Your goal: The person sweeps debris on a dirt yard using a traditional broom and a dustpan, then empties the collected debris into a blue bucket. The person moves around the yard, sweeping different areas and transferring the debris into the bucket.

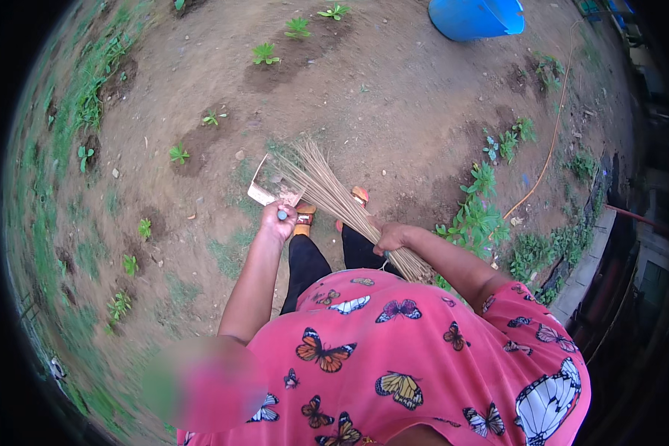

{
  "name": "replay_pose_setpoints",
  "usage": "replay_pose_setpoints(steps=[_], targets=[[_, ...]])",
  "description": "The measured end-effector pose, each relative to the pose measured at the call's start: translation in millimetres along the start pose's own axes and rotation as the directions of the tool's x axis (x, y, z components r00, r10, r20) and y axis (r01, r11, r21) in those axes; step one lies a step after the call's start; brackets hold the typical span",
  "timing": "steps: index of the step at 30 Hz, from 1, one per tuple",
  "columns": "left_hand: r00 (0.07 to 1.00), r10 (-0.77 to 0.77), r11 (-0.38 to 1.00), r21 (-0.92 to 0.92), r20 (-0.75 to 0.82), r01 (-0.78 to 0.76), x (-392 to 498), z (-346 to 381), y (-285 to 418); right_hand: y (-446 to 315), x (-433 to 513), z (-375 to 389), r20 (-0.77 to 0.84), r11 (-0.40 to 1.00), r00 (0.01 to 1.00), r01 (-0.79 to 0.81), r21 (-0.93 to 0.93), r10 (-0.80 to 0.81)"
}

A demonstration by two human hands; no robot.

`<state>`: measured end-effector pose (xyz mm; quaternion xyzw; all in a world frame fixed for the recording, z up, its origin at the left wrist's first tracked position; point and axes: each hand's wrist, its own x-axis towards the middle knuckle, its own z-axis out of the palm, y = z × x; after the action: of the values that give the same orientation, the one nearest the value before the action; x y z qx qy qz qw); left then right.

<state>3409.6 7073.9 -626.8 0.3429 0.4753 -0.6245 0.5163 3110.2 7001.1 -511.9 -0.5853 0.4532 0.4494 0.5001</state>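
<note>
My left hand (279, 221) is closed around the handle of a light-coloured dustpan (262, 193) with a ridged edge, holding some debris and greenery. In my right hand (391, 237) is a broom of thin, stiff sticks (340, 198), gripped near its bound end. The broom slants up and left, and its spread tips lie beside the dustpan, above the soil. Both hands are in front of my body, over my legs and sandalled feet.
Young plants (265, 53) grow in bare soil ahead and at the left. A blue plastic tub (475, 20) stands at the top right. Leafy plants (479, 217), an orange hose (552, 142) and a concrete block edging (585, 262) lie at the right.
</note>
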Motion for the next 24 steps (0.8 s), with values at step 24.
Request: replay_pose_setpoints(steps=[24], targets=[[0.999, -0.002, 0.997, -0.072, 0.045, 0.005, -15.1, -12.0, 26.3, 35.0, -21.8, -32.3, -0.080, 0.981, 0.996, 0.053, 0.189, -0.039]])
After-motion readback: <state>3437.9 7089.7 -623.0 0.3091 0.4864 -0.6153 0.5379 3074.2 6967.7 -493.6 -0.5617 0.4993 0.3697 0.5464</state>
